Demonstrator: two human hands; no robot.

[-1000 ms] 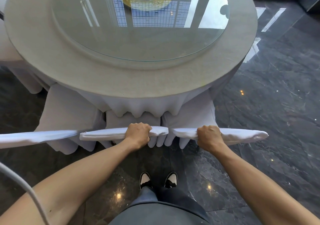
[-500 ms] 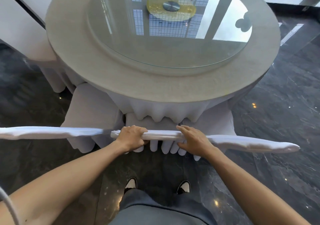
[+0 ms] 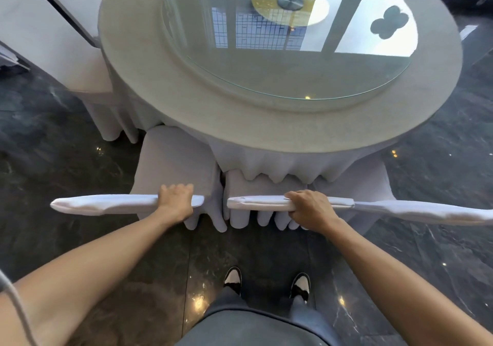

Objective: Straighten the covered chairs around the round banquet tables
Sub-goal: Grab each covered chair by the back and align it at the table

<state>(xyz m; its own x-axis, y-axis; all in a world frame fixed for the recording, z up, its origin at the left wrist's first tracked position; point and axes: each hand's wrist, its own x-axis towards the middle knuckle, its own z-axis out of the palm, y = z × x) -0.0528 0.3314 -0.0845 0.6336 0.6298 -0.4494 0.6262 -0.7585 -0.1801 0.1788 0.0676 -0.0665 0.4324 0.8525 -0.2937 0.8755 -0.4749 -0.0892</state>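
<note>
Three white-covered chairs stand side by side at the near edge of the round banquet table point(image 3: 160, 84), seen from above. My left hand point(image 3: 176, 199) grips the right end of the left chair's top rail point(image 3: 106, 205); its seat point(image 3: 173, 164) is tucked partly under the tablecloth. My right hand point(image 3: 309, 207) is closed on the top rail of the middle chair point(image 3: 256, 202), near its right end. The right chair's top rail point(image 3: 426, 212) runs off the frame's right edge. A narrow gap separates the left and middle chair backs.
A glass lazy Susan point(image 3: 288, 60) covers the table's centre. Two more covered chairs point(image 3: 48, 39) stand at the table's far left. The floor point(image 3: 66, 159) is dark polished stone. My shoes point(image 3: 266, 284) stand just behind the chairs.
I have stepped left along the table. My left hand moved from the middle chair's rail to the left chair's rail, and my right hand moved from the right chair onto the middle chair's rail.
</note>
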